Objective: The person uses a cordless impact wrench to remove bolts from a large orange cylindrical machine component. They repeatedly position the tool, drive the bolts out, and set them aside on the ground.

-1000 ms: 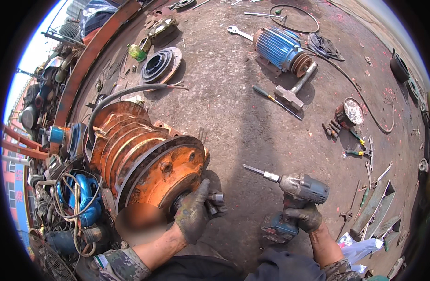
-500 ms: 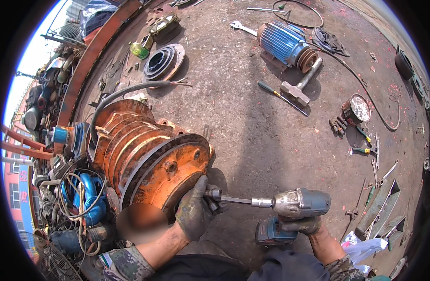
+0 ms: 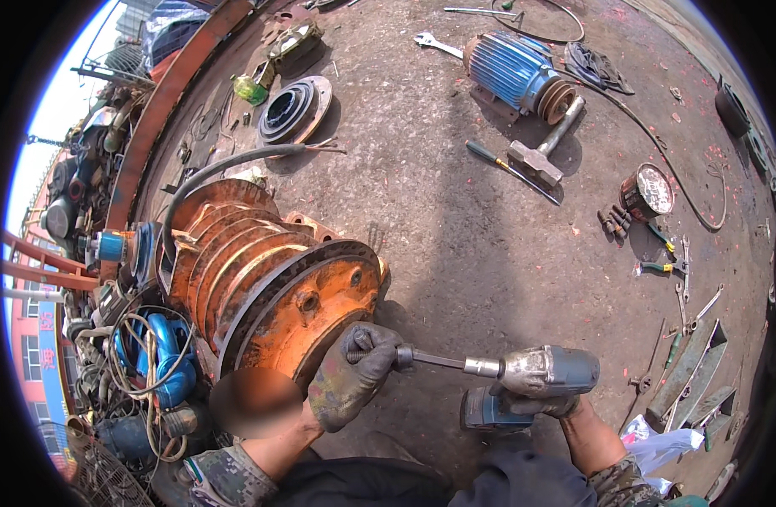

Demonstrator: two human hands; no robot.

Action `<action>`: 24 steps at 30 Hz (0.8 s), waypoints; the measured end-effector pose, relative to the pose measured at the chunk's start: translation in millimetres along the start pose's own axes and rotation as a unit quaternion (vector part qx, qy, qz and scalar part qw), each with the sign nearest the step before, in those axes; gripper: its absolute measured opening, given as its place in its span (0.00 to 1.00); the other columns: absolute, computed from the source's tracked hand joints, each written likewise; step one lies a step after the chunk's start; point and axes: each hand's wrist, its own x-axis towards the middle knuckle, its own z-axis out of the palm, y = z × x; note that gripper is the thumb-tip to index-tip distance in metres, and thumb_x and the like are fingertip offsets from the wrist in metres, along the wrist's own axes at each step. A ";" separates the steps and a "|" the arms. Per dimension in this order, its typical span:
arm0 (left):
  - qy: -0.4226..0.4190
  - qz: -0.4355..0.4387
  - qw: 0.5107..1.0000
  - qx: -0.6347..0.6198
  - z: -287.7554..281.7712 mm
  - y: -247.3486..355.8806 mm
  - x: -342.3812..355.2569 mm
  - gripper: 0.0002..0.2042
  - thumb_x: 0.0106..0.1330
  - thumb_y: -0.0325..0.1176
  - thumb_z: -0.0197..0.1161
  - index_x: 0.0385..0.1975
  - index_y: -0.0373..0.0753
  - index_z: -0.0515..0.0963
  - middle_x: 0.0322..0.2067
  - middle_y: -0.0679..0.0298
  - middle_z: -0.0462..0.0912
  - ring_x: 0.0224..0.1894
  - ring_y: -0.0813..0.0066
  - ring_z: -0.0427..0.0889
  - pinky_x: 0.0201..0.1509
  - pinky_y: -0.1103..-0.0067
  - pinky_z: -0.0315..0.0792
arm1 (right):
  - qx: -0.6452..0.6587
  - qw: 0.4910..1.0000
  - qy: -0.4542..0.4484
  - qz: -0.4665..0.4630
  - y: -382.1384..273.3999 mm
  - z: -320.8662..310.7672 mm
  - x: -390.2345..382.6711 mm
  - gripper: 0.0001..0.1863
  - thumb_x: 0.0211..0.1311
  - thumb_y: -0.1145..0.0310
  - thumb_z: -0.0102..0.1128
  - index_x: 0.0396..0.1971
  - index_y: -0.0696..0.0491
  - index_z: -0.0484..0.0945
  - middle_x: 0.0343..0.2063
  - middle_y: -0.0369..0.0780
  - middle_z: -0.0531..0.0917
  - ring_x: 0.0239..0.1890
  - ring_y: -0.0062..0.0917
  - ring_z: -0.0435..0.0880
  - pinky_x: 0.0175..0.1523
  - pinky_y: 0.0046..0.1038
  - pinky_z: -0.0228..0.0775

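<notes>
In my gloved left hand (image 3: pixel 354 376) is a bolt (image 3: pixel 407 355), its threaded end poking out past my thumb toward the left. The bolt's head meets the tip of a long hex bit (image 3: pixel 438 361), which runs from a cordless impact wrench (image 3: pixel 552 372). My right hand (image 3: pixel 540 404), also gloved, is closed around the wrench's handle above its battery. Left of my left hand lies a large orange ribbed motor (image 3: pixel 244 253), its round end flange (image 3: pixel 320 308) close to my fingers. A thick cable rises from its far side. A blurred patch hides the flange's lower part.
Ahead lie a blue motor (image 3: pixel 510 74), a sledgehammer (image 3: pixel 540 156) and a screwdriver (image 3: pixel 510 171). To the right are a tin can (image 3: pixel 647 193), several loose bolts (image 3: pixel 613 223), pliers (image 3: pixel 658 268) and steel channels (image 3: pixel 683 372). Scrap and a blue-cased machine (image 3: pixel 164 355) crowd the left.
My left hand has turned, and the bolt's threaded end now points left across my fingers. The bolt and bit have shifted slightly right and down. The impact wrench has barely moved.
</notes>
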 end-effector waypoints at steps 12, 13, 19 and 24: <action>-0.105 -0.111 0.987 -0.041 -8.6 22.2 9.3 0.14 0.76 0.43 0.61 0.36 0.37 0.76 0.22 0.63 0.80 0.20 0.77 0.74 0.23 0.80 0.68 | -0.044 0.994 0.078 0.059 32.3 6.8 2.6 0.08 0.62 0.72 0.74 0.34 0.51 0.81 0.31 0.32 0.79 0.34 0.20 0.76 0.40 0.30 0.72; -0.092 -0.113 0.988 -0.059 -7.1 22.9 9.3 0.13 0.75 0.42 0.62 0.36 0.37 0.76 0.22 0.63 0.80 0.20 0.77 0.74 0.23 0.80 0.68 | -0.029 0.995 0.067 0.063 36.2 5.9 1.8 0.09 0.61 0.72 0.75 0.37 0.51 0.81 0.34 0.33 0.81 0.37 0.21 0.78 0.43 0.30 0.73; -0.115 -0.029 0.992 -0.035 -15.6 21.4 11.8 0.11 0.74 0.39 0.65 0.35 0.38 0.78 0.24 0.67 0.79 0.24 0.84 0.74 0.25 0.83 0.66 | -0.062 0.997 -0.003 0.055 40.2 12.6 -6.8 0.25 0.60 0.72 0.77 0.58 0.51 0.81 0.52 0.38 0.87 0.55 0.28 0.85 0.62 0.34 0.78; -0.079 -0.148 0.983 -0.070 -7.8 28.3 13.0 0.11 0.74 0.40 0.67 0.35 0.38 0.80 0.23 0.71 0.78 0.26 0.87 0.74 0.28 0.85 0.67 | -0.112 0.993 0.011 0.042 60.8 14.3 -10.7 0.24 0.63 0.67 0.76 0.58 0.50 0.81 0.51 0.38 0.87 0.55 0.30 0.86 0.61 0.37 0.78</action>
